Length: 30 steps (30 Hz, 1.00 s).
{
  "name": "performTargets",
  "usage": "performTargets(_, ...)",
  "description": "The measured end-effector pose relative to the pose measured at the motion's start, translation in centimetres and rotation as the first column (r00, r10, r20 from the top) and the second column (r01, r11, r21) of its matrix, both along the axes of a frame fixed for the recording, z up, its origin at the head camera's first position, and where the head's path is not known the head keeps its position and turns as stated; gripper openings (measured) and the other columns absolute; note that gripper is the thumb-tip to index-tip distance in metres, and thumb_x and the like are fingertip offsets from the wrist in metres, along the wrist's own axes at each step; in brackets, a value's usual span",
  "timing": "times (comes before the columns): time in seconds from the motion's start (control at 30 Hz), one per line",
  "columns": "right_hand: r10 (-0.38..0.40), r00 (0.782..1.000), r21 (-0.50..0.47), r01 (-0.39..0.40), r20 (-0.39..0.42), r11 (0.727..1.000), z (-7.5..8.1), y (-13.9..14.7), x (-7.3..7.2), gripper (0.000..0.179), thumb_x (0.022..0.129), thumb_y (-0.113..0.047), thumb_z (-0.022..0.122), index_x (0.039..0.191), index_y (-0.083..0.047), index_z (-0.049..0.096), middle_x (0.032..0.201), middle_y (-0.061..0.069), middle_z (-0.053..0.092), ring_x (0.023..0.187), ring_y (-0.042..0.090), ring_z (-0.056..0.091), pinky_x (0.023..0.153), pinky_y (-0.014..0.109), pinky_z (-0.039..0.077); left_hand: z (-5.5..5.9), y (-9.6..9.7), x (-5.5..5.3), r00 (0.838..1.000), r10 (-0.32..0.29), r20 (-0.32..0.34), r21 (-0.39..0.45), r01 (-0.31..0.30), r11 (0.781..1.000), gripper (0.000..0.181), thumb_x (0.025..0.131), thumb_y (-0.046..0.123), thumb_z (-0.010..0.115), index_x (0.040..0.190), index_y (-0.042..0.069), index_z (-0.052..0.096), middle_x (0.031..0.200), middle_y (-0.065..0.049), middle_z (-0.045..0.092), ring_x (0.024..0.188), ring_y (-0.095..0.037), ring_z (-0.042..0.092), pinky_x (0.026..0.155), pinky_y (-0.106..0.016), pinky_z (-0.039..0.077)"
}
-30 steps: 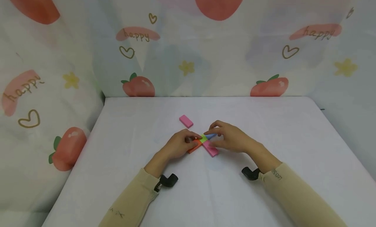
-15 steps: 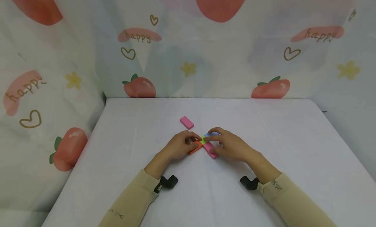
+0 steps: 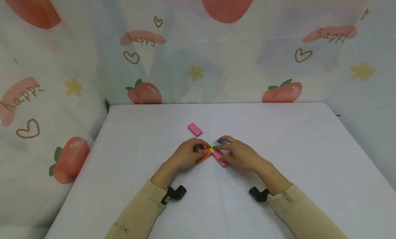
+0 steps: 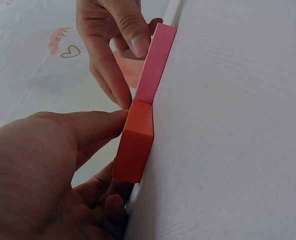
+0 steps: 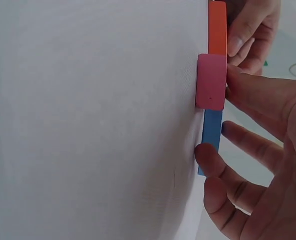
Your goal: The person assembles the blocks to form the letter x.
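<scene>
Four-armed colored blocks lie flat against each other: an orange block (image 3: 203,157), a small green block (image 3: 211,147), a pink block (image 3: 220,159) and a blue block (image 3: 219,142). My left hand (image 3: 189,152) holds the orange block, thumb on its upper edge and fingers at its far side, with the index fingertip near the green block. My right hand (image 3: 242,154) rests its thumb on the pink block and stretches its fingers over the green and blue blocks. In the right wrist view, fingertips touch the blue block (image 5: 212,127) below the pink block (image 5: 211,82).
A loose pink block (image 3: 195,129) lies behind the group, apart from it. All blocks are on a white-covered table (image 3: 278,129). A printed curtain (image 3: 235,60) hangs behind the far edge and along the left side.
My right hand has come down and slightly left, its fingers now lower over the green and blue blocks. My left hand stays nearly still; the blocks keep their arrangement.
</scene>
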State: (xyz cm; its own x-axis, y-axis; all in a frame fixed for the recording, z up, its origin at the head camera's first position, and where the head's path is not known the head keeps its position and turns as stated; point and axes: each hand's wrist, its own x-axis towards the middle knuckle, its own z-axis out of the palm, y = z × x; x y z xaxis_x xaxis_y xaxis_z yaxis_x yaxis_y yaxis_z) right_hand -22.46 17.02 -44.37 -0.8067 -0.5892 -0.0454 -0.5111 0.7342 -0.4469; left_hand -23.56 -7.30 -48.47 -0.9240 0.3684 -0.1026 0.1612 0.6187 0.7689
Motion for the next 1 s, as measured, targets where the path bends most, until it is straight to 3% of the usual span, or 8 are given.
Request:
performTargets(0.4,-0.044,0.999,-0.02,0.044,0.031,0.999,-0.5,0.2,0.2,0.042,0.099,-0.027,0.071,0.14,-0.02,0.067,0.154,0.007,0.05,0.118,0.029,0.059,0.101,0.052,0.051,0.3,0.0,0.1,1.0,0.002,-0.007,-0.004,-0.002,1.0,0.02,0.1,0.031,0.07,0.12,0.031,0.073,0.108,0.008,0.066,0.091,-0.015,0.056,0.075,-0.032,0.047)
performTargets(0.7,-0.054,0.998,-0.04,0.056,0.04,0.998,-0.8,0.6,0.5,0.043,0.099,-0.028,0.072,0.141,-0.023,0.066,0.155,0.005,0.049,0.103,0.02,0.054,0.088,0.038,0.047,0.3,0.1,0.3,1.0,0.001,0.01,0.006,-0.001,1.0,0.02,0.1,0.031,0.07,0.12,0.032,0.073,0.108,0.008,0.066,0.091,-0.016,0.056,0.075,-0.032,0.047)
performTargets(1.0,-0.047,0.998,-0.063,0.05,0.049,0.997,-1.3,0.8,0.3,0.044,0.099,-0.031,0.071,0.142,-0.025,0.065,0.156,0.002,0.048,0.1,0.017,0.052,0.086,0.036,0.045,0.6,0.1,0.5,1.0,0.002,0.011,0.0,-0.002,1.0,0.02,0.1,0.031,0.07,0.12,0.031,0.073,0.107,0.008,0.065,0.091,-0.016,0.056,0.075,-0.032,0.047)
